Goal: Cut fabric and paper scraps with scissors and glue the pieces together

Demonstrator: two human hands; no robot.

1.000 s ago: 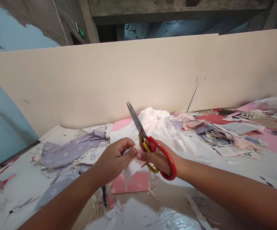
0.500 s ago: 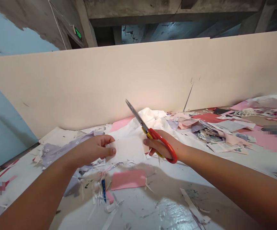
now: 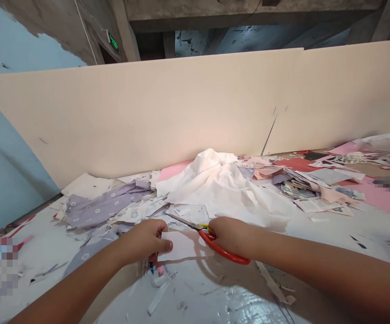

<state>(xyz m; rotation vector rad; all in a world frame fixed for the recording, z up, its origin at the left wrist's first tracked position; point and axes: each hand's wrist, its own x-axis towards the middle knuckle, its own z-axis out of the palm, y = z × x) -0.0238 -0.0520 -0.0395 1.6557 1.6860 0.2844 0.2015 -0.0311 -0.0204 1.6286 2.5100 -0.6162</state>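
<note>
My left hand pinches the left edge of a small white rectangular piece, paper or cloth, just above the work surface. My right hand is closed around red and yellow handled scissors. Their blades point up and to the left, over the far edge of the white piece. Whether the blades touch it I cannot tell. Behind both hands lies a crumpled heap of white cloth. Lilac fabric with small flowers spreads beyond my left hand.
Paper and cloth scraps litter the pale table. A stack of cut pieces lies at the right, near pink sheets and a red sheet. An upright cream board closes off the back.
Both hands have come down toward the table with the white piece and the scissors. The scissors have tilted flatter. The white piece now covers the spot where the pink rectangle lay.
</note>
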